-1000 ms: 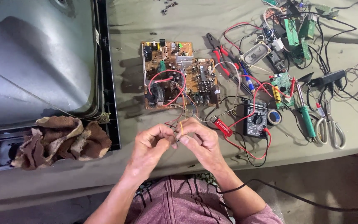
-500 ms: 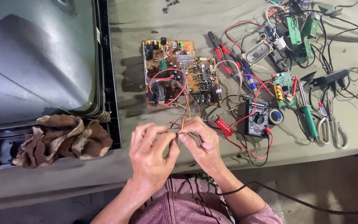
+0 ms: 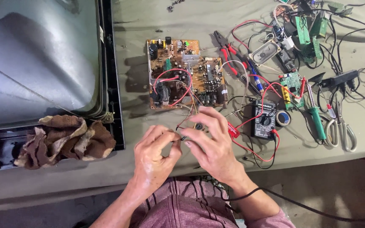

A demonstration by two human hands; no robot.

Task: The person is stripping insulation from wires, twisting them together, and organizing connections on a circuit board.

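- Thin wires run from the near edge of the brown circuit board toward the near edge of the tabletop; their free ends sit between both hands, just in front of the board.
- Left hand: fingers curled in, thumb and forefinger pinched narrow on a wire end at a small dark tip. What that tip is, too small to tell.
- Right hand: thumb and forefinger pinched on the same spot from the other side, remaining fingers spread loosely over the wires. Both hands meet at the tip, touching or nearly so.
- Risk, my read: wires are thin and tethered to the board, so a pull toward the body could tear a solder joint or drag the board across the cloth.
- Risk: red leads of the black multimeter loop just beside the right hand; a wrist snag could shift the meter.
- Risk: bare ends close together could short if the board is live. Can't tell if it is powered.
- Further out: red-handled pliers beyond the board, green-handled soldering iron and scissors toward the right edge, brown rag at the left against the big grey picture tube.
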